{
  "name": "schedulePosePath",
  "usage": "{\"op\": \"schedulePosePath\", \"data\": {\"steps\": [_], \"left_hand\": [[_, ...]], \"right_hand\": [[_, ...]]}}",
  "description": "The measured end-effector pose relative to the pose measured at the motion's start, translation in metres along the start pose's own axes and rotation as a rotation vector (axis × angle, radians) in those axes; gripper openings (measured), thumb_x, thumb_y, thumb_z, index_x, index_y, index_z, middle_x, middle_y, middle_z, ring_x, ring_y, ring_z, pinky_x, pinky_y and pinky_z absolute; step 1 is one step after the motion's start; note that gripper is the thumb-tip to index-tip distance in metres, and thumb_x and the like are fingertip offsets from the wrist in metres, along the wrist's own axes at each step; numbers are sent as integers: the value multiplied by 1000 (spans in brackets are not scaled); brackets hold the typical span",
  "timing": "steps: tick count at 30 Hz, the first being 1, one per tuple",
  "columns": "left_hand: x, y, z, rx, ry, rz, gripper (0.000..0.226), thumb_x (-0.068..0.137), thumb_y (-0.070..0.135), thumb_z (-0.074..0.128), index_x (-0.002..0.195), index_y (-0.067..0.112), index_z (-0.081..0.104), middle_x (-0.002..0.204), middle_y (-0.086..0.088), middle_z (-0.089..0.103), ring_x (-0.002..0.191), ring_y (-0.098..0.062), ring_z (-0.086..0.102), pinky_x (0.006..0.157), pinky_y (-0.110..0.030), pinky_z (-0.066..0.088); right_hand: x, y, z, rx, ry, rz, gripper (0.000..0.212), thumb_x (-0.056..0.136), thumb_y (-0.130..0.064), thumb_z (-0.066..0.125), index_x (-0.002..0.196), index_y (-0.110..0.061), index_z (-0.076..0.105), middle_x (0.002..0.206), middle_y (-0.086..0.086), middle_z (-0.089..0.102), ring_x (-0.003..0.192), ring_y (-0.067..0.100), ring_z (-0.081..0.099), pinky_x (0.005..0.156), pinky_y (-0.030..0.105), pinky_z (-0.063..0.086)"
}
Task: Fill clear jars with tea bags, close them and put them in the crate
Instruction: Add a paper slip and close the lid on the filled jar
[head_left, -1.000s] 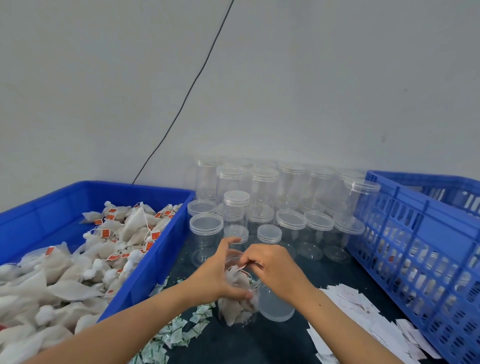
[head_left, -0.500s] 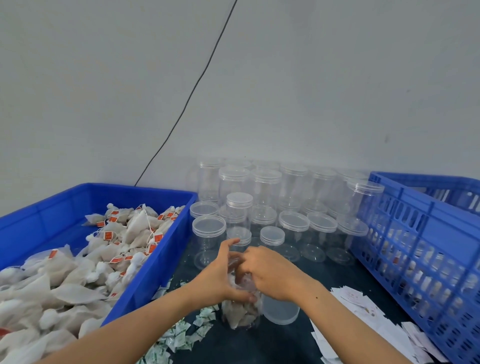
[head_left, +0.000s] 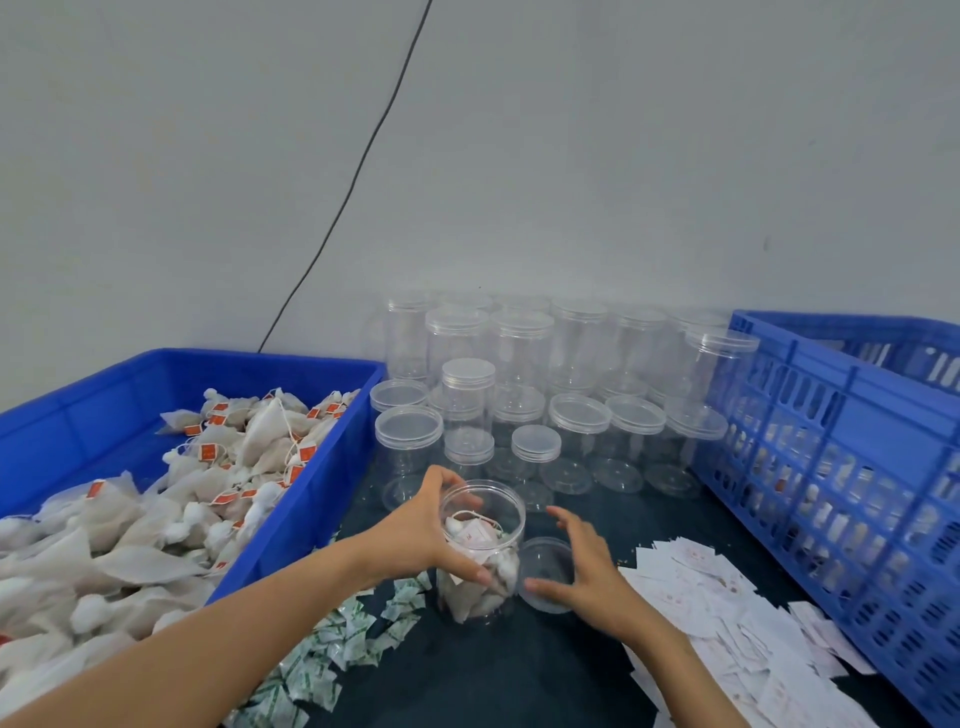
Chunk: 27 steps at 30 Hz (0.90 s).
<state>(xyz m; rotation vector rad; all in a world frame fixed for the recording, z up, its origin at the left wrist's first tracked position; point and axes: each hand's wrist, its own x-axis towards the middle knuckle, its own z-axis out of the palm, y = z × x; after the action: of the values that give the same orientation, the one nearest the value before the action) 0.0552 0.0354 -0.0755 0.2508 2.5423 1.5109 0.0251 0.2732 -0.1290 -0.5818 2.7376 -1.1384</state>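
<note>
Sachets, small and green-and-white, lie strewn on the dark table at about seven o'clock from the open jar, and a loose heap of white paper slips spreads at four o'clock; both sit within easy reach, I judge as inserts for each jar. Print on the sachets and faint marks on the slips are too small to read.

At the centre the left hand wraps its fingers and thumb round the jar wall, steadying it upright on the table. Tea bags fill the jar to roughly two thirds, with a string and a white tag on top; the tag's pale print cannot be made out. The right hand is spread and relaxed, grasping nothing, arched over the clear lid that lies flat just beside the jar at three o'clock. It looks poised to take up the lid, so closing seems the step in hand.

At nine o'clock a blue bin holds the stock of loose tea bags with orange tags, lettering unreadable. At twelve o'clock stand rows of lidded empty jars, some stacked, against the wall, where a black cable runs up. At two o'clock the slotted blue crate waits close by; filled jars seem to show dimly through its slots.
</note>
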Motion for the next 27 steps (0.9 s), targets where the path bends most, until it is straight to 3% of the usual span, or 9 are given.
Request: {"op": "schedulePosePath", "data": {"steps": [4,7,11,16,19,22,24,27], "left_hand": [[-1,0,4,-39,18,17,82,62,20,92,115,37,32,122,13,60,109,-3,59,83,-12,48],[-3,1,8,-84,37,54,83,61,18,92,118,38,36,114,6,65,101,-7,66,89,-21,52],[-6,8,18,-107,51,153,87,58,17,93,124,41,43,122,3,62,109,-10,64,97,-33,52],[-2,31,20,-157,171,250,87,60,13,92,127,41,45,122,7,59,104,-2,63,83,-19,53],[8,53,21,-183,243,323,84,61,9,92,126,37,46,125,6,57,107,-5,63,82,-14,50],[20,73,34,-191,368,420,85,60,9,91,127,34,45,129,4,54,112,-3,59,85,-10,47],[27,80,45,-258,452,484,86,59,9,92,127,35,45,131,3,52,112,1,58,85,-11,48],[36,83,62,-348,544,529,88,54,25,93,126,45,47,135,3,48,120,-16,57,92,-31,55]], "right_hand": [[-3,8,4,-79,-80,19,119,63,-49,82,149,-40,1,138,-6,23,131,14,20,112,34,25],[-4,9,5,-74,-11,-2,113,65,-41,81,146,-44,2,131,-5,29,128,13,28,110,31,30],[-8,-2,-12,35,65,-52,113,60,-38,82,140,-54,4,127,-9,32,126,10,39,106,33,40],[-4,-48,-65,-94,54,-160,122,55,-38,86,133,-68,-4,134,-5,35,124,12,41,104,36,42],[-2,-73,-98,-52,92,-263,124,53,-46,88,136,-64,-2,151,-11,24,130,8,35,104,32,38],[-4,-78,-111,134,169,-345,118,51,-55,88,137,-63,7,146,-8,31,129,7,42,105,32,40],[-7,-75,-108,256,254,-372,107,55,-54,85,137,-60,17,136,-14,37,122,5,48,97,27,49],[-5,-74,-99,336,372,-376,85,63,-56,75,135,-51,30,135,-20,37,122,0,45,82,13,50]]}}
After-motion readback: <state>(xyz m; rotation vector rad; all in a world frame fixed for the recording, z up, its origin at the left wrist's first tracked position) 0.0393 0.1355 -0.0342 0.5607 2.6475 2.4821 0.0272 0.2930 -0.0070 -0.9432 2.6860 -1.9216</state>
